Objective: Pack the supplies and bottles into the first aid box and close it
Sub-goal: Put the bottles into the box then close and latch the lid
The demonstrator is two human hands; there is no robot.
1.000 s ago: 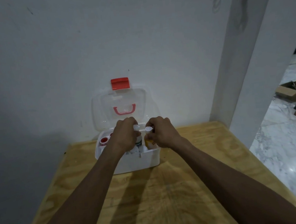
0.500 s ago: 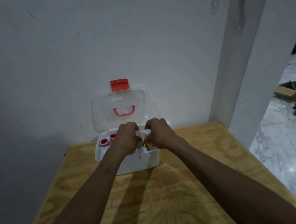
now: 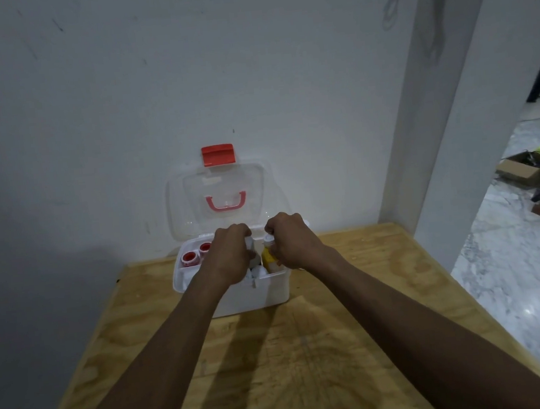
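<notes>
A white first aid box (image 3: 254, 293) stands at the far edge of the wooden table, against the wall. Its clear lid (image 3: 189, 205) is raised, with a red handle and a red latch (image 3: 217, 155) on top. My left hand (image 3: 230, 254) is closed around a white bottle (image 3: 250, 243) inside the box. My right hand (image 3: 293, 240) grips a yellow bottle (image 3: 268, 257) with a white cap, upright in the box's right part. Two red-and-white tape rolls (image 3: 190, 257) lie in the left part. White items sit low between the hands.
The plywood table (image 3: 293, 360) stretches toward me. A white wall stands right behind the box and a pillar (image 3: 452, 121) rises at the right. Beyond it lie marble floor and cardboard boxes (image 3: 529, 169) with a green item.
Both hands have sunk lower into the box with their bottles. The tape rolls at the left have come into fuller view.
</notes>
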